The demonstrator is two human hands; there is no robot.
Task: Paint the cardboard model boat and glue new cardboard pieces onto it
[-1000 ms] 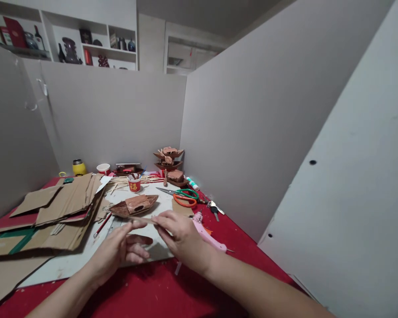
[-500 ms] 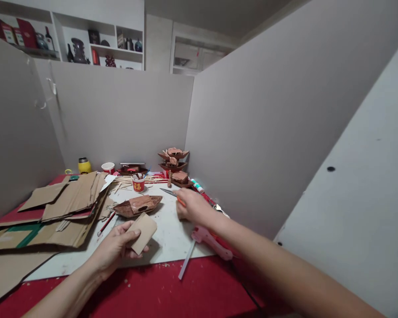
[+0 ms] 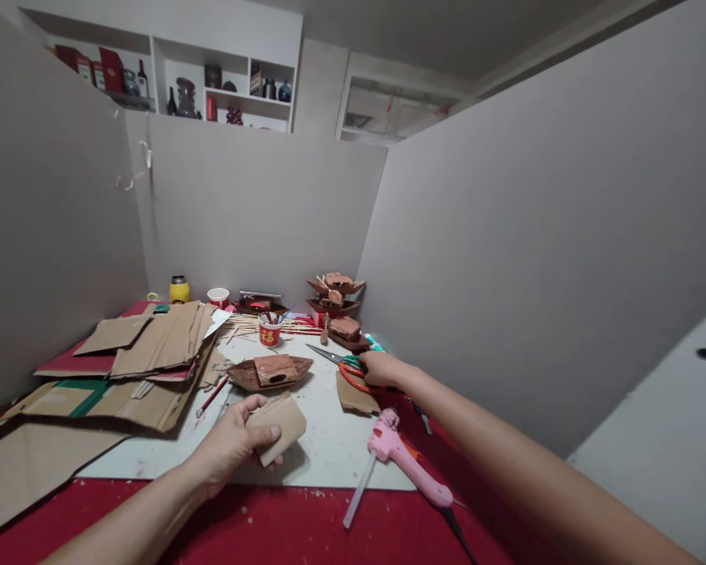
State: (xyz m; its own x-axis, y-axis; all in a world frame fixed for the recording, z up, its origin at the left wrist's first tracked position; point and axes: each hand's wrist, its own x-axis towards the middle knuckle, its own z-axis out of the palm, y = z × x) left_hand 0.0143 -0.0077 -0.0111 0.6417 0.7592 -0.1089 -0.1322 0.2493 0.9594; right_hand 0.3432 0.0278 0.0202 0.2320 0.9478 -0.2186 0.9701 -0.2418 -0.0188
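Note:
My left hand (image 3: 244,439) pinches a small piece of cardboard (image 3: 282,428), thumb on top and fingers underneath. At the right, my right hand (image 3: 382,369) has its fingers at the handles of a pair of scissors (image 3: 348,364) with orange and green loops. The blades point left, slightly parted. Below the scissors lies another cardboard piece (image 3: 353,396). My right fingertips are partly hidden. A brown model boat (image 3: 274,373) with a rounded cabin rests on the white board (image 3: 323,439), just beyond my left hand.
A pink glue gun (image 3: 409,459) with a glue stick lies nearer me at right. Cardboard sheets (image 3: 158,345) are piled at left. Behind are a red cup (image 3: 270,331), thin sticks (image 3: 241,323), more model boats (image 3: 336,294) and a yellow jar (image 3: 180,290). Grey panels (image 3: 252,204) enclose the table.
The view has turned left. My right hand has drawn back right along the scissors, so their handles and the cardboard beneath now show. My left hand keeps its cardboard piece.

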